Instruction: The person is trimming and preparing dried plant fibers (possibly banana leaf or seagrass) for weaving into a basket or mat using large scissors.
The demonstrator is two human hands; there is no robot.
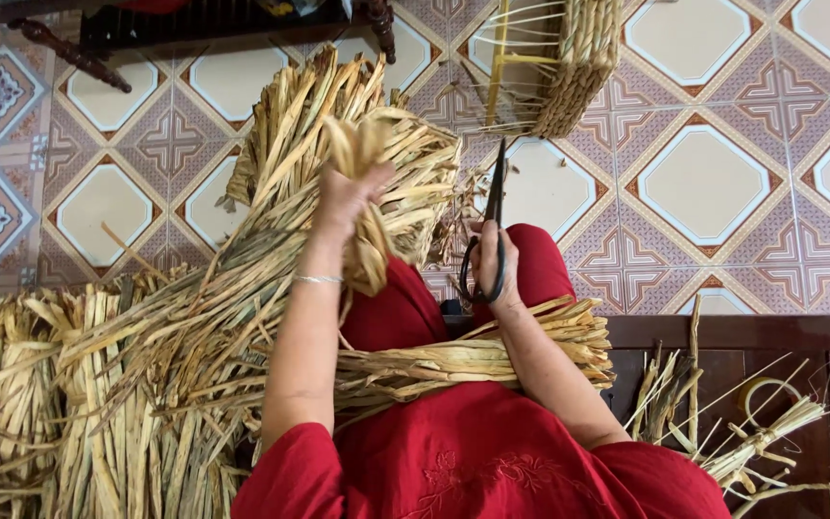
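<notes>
Nearest the camera, a bundle of dried straw-coloured strands (473,360) lies across the lap of the person in red, its long axis running roughly left to right, the cut ends fanning out toward the right near the dark wooden bench (818,336). The strands are flat, pale tan and papery, streaked with darker brown. Just above it, the right hand (494,258) is closed through the loops of a pair of black scissors (492,226), which stand nearly upright in the picture with the closed-looking blades pointing away from the person toward the tiled floor (703,183); whether the blades are fully shut is hard to tell at this size. The left hand (346,197), with a thin bracelet at the wrist, is raised and gripped tight around a folded hank of strands (369,207), which loops over the fist and hangs down beside the forearm, its long axis close to vertical. To the left, further heaps of the same dried material (98,384) lie piled on the floor, their strands slanting up toward the right. Behind the left hand a larger sheaf (338,115) points away from the person. Farthest off, a partly woven basket (569,62) with bare yellow stakes sits on the tiles.
</notes>
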